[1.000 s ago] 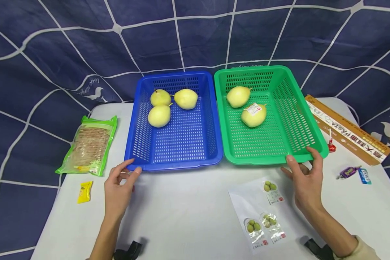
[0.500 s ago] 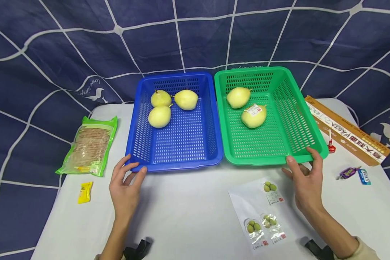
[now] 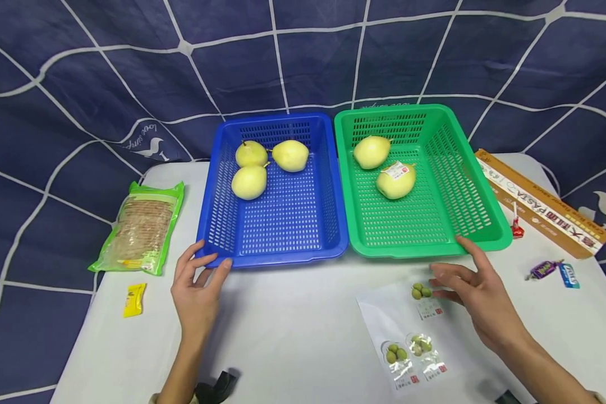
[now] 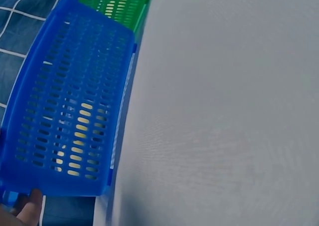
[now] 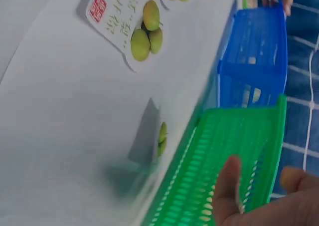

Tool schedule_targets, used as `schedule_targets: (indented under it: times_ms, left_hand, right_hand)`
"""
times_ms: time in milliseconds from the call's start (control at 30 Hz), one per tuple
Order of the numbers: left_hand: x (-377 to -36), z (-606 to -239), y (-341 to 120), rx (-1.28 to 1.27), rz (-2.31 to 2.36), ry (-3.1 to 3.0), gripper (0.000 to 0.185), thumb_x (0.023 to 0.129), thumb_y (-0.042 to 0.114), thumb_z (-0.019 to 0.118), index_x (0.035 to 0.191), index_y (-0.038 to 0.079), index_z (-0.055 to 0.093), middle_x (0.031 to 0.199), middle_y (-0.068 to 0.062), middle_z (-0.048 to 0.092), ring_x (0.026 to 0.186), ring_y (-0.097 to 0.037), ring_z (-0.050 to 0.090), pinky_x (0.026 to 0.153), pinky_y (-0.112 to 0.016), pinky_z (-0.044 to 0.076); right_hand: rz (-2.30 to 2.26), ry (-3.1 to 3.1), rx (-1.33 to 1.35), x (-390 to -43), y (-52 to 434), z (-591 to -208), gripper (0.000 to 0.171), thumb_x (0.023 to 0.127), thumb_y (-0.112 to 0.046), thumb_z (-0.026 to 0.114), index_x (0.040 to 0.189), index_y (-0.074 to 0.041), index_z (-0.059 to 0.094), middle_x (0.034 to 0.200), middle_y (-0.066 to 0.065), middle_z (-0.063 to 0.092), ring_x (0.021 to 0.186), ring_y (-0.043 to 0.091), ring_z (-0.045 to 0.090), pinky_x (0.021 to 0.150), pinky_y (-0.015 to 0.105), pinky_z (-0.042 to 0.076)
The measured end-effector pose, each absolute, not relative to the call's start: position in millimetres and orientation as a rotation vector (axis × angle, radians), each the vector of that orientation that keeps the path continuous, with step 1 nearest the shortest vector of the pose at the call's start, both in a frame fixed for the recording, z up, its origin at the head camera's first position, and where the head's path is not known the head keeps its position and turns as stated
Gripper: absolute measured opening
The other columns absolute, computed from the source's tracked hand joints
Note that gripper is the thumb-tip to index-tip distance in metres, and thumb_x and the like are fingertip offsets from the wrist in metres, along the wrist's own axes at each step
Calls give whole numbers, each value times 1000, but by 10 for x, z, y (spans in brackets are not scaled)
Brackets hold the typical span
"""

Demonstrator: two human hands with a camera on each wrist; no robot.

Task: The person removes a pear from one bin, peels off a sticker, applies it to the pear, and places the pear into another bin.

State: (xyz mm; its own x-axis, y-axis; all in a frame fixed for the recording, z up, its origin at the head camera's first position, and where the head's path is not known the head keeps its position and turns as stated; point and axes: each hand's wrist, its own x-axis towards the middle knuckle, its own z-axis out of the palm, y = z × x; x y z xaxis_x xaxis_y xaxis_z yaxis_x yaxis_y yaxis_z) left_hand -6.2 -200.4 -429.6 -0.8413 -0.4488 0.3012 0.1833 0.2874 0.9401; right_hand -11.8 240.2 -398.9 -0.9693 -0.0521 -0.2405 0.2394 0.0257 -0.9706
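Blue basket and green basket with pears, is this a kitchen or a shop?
Probably neither: it looks like a staged sorting table. A blue basket and green basket sit on a white table, with a bedsheet backdrop behind.

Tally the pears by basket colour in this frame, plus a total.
Blue basket: 3 pears
Green basket: 2 pears
Total: 5 pears

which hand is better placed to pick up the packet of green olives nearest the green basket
Right. The right hand hovers open just beside that olive packet, while the left hand rests at the blue basket corner, far across the table.
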Motion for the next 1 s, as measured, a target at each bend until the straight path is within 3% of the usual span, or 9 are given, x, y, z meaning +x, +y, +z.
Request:
schedule_targets:
  times_ms: [233,400,500,733,1000]
  left_hand:
    - [-87,-4355,-1948,242,-1632,-1959,22,79,-11,77,95,-17,63,134,-13,50,125,-32,48,91,-21,51]
    - [-82,-4370,-1916,234,-1658,-1908,22,80,-11,75,94,-18,60,135,-15,49,125,-33,47,90,-21,52]
    - [-88,-4377,-1912,227,-1659,-1900,22,80,-12,75,95,-19,59,136,-14,49,125,-33,47,91,-23,52]
    - [-79,-4372,-1895,222,-1663,-1884,22,80,-13,74,95,-19,59,136,-15,49,126,-34,47,92,-22,51]
    - [-82,-4361,-1897,220,-1658,-1897,22,80,-13,75,94,-19,59,135,-15,49,125,-33,47,91,-22,52]
  right_hand:
    - [-1786,2374,-271,-196,1988,-3715,54,96,2,61,145,-10,43,105,7,67,85,17,68,68,32,59]
    - [-1653,2433,-447,-426,1628,-3417,40,93,-4,67,132,-6,57,109,10,65,92,18,65,78,27,57]
    - [-1618,2396,-501,-671,1388,-3248,38,93,-7,68,129,-4,60,116,11,64,99,20,63,86,31,55]
    - [-1448,2357,-717,-1324,706,-3032,34,91,-13,70,124,-7,64,122,6,63,104,21,59,90,35,51]
    - [-1140,2310,-929,-1843,-67,-3141,53,88,-20,75,136,-7,56,134,9,56,120,25,52,94,33,48]
